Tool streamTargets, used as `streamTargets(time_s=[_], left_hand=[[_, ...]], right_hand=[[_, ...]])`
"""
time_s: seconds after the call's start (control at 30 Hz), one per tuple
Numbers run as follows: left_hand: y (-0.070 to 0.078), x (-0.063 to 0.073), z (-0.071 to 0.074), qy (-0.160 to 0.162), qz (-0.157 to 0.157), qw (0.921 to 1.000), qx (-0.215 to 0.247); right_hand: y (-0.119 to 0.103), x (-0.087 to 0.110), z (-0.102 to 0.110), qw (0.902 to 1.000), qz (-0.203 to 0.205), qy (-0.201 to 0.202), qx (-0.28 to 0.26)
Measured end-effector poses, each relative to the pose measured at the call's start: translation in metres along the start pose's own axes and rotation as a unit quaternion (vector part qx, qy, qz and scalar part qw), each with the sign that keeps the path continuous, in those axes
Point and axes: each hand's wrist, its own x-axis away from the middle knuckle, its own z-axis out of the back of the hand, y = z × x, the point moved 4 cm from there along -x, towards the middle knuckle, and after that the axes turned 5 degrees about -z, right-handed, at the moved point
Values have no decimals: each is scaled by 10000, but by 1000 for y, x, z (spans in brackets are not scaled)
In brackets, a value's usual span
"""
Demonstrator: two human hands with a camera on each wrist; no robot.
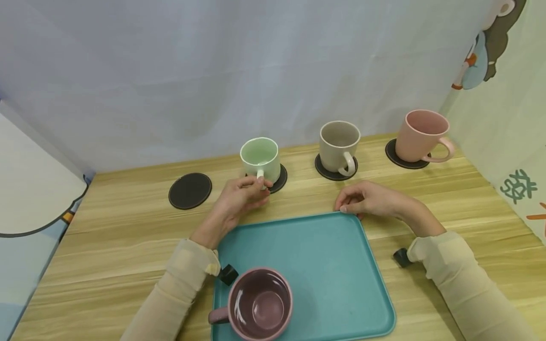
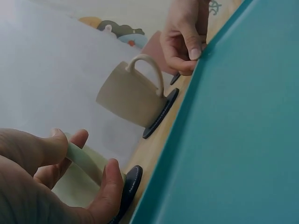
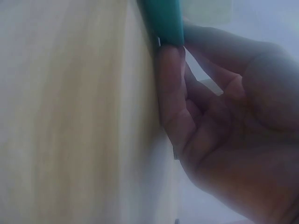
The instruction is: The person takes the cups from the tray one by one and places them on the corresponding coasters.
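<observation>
A pale green mug [image 1: 270, 166] is at a black round coaster [image 1: 281, 178] by the back of the table, overlapping its left part in the head view. My left hand [image 1: 236, 201] pinches the mug's handle [image 2: 84, 161] between thumb and fingers. With thumb and curled fingers my right hand [image 1: 373, 199] grips the far right corner of a teal tray [image 1: 320, 255]; the right wrist view shows a finger under the tray's edge [image 3: 169, 23]. A mauve mug [image 1: 260, 303] stands on the tray's near left part, handle to the left.
A bare black coaster [image 1: 190, 191] lies left of the green mug. To the right, a grey-beige mug [image 1: 332, 154] and a pink mug [image 1: 414, 142] stand on coasters. A pale cloth [image 1: 179, 85] hangs behind the wooden table [image 1: 128, 227].
</observation>
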Motion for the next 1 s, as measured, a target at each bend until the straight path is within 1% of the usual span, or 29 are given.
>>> streamTargets(time_s=[0.23, 0.4, 0.53, 0.6, 0.67, 0.7, 0.73, 0.8, 0.83, 0.9, 1.0], left_hand=[[-4, 0, 1, 162, -6, 9998, -70], [-3, 1, 1, 236, 67, 9996, -145], [-2, 0, 0, 153, 149, 9993, -309], [1, 1, 2, -24, 212, 9989, -420], [5, 3, 6, -277, 314, 9970, -647], [9, 5, 9, -392, 318, 9950, -863], [12, 7, 12, -487, 303, 9925, -1077], [21, 11, 21, -617, 137, 9861, -1535], [26, 14, 25, -636, 42, 9822, -1767], [31, 16, 32, -595, -147, 9768, -2050], [33, 17, 33, -635, -264, 9736, -2176]], right_hand=[[-1, -1, 0, 10000, -12, -7, -10], [-1, -1, 0, 10000, -16, 0, -2], [-1, -1, 0, 10000, 24, -5, -21], [-1, -1, 0, 10000, 19, -12, -30], [-2, 0, -1, 10000, 21, -16, -20], [-2, 0, -1, 10000, 22, -16, -16], [-2, -1, -1, 10000, 25, -18, -14], [-2, -1, -2, 10000, 18, 0, 13], [-2, -1, -2, 10000, 21, 9, 20], [-2, 0, -1, 10000, 22, 16, 21], [-1, 1, -1, 10000, 6, 36, 30]])
